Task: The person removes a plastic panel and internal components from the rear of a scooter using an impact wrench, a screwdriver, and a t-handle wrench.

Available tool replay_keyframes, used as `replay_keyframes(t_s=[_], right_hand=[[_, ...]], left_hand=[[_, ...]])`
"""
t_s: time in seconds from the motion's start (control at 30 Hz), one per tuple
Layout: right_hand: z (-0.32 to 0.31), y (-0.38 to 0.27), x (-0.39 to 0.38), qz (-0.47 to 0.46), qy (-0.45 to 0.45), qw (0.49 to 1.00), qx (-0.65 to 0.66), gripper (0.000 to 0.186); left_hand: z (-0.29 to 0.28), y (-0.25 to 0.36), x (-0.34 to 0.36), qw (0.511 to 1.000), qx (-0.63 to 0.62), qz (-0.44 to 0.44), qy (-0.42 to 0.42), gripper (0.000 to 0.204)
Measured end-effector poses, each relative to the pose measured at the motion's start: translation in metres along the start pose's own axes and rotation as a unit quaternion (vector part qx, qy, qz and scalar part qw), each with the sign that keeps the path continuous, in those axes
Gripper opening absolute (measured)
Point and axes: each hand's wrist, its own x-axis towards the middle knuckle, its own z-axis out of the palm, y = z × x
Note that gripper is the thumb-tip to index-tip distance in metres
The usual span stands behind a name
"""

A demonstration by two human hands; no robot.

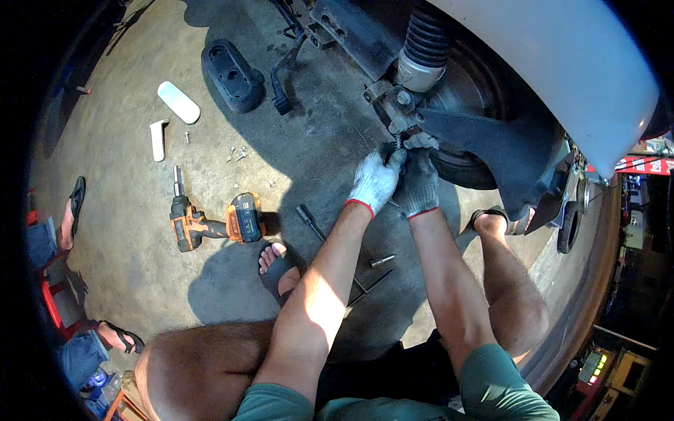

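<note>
A slim, ribbed, silvery part (pixel 398 140), perhaps a spring, stands beside curled, gloved fingers (pixel 397 157) whose grip I cannot tell.

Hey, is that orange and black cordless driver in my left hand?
No, the cordless driver lies on the concrete floor, apart from the gloved left hand.

Grey concrete floor (pixel 133 274), stained, bright patches of light, broad dark shadows, red piece of furniture (pixel 49 295) at left edge, red banner (pixel 651 166) at right, small lit display (pixel 597 363) lower right.
</note>
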Motion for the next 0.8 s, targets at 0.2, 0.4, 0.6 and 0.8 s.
replay_keyframes(t_s=[0.2,0.4,0.6,0.8], right_hand=[[0.033,0.001,-0.002,0.051,0.0,0.997,0.054,0.026],[0.024,-0.014,-0.004,0.06,0.032,0.996,0.051,0.032],[0.046,-0.021,-0.031,0.059,0.107,0.989,0.084,0.048],[0.042,-0.022,-0.04,0.017,0.094,0.994,0.061,0.045]], left_hand=[[-0.014,0.007,-0.009,1.0,-0.003,0.003,0.029,0.037],[-0.001,-0.001,-0.001,1.0,0.008,0.0,0.02,0.036],[0.002,0.0,-0.001,0.998,-0.024,0.02,0.048,0.034],[0.004,0.003,-0.001,0.998,-0.054,0.0,0.013,0.033]])
